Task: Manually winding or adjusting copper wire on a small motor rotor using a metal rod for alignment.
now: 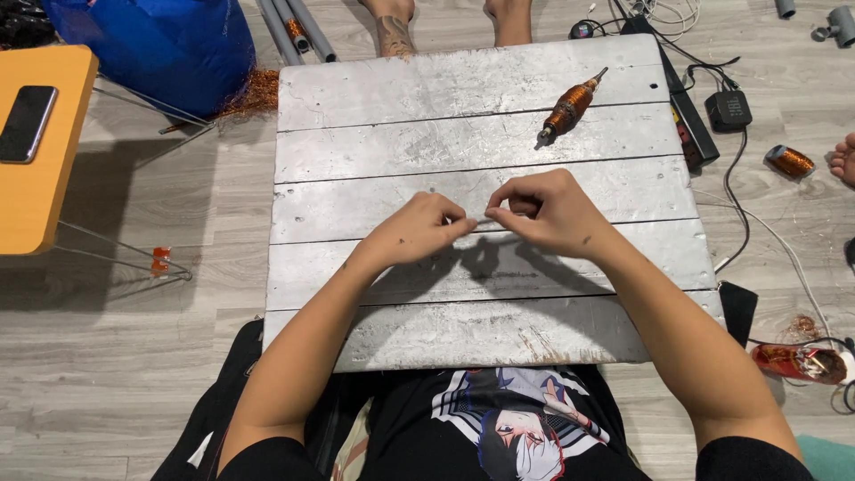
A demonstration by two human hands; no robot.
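- Two hands, left hand and right hand, are pinching a thin wire between their fingertips over the silver board.
- Both are working the wire; the next move likely needs a steady, fine pinch.
- Copper-wound armature is lying apart, beyond them.

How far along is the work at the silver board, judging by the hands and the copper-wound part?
Looks done: the wound motor part lies alone near the board's far edge, its copper coil in place. In hand: the left hand and right hand meet at mid-board, fingertips pinching something too thin to identify, perhaps wire. Left: nothing joins the hands to the wound part; a copper spool waits on the floor.
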